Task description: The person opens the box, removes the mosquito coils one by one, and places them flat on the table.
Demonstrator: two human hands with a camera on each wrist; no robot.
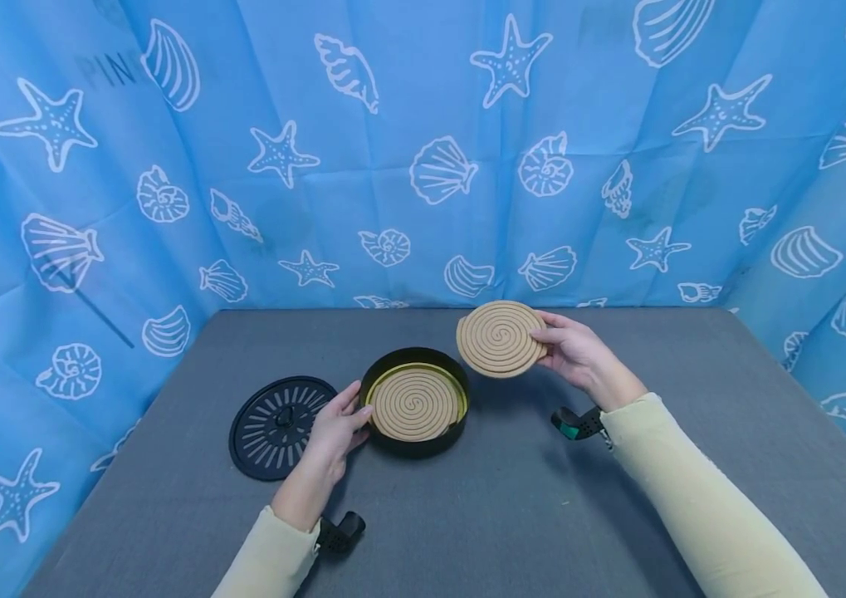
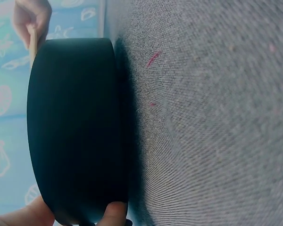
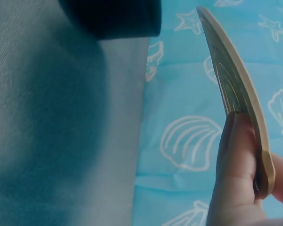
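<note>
My right hand (image 1: 575,349) pinches a tan mosquito coil (image 1: 501,339) by its right edge, thumb on the face and fingers behind. The coil is held up over the table, tilted so its spiral shows; in the right wrist view this coil (image 3: 236,80) appears nearly edge-on. With thumb and fingers, my left hand (image 1: 334,428) grips the left side of a round black tin (image 1: 411,449). A second mosquito coil (image 1: 415,404) lies inside, within the tin's yellowish inner wall. From the left wrist, the tin's dark side (image 2: 75,127) fills much of the view.
A round black slotted lid (image 1: 273,428) with a small central knob lies left of the tin, partly behind my left hand. Grey cloth covers the table (image 1: 467,523). A blue curtain (image 1: 393,124) with shell prints hangs behind it. Black straps sit on both wrists.
</note>
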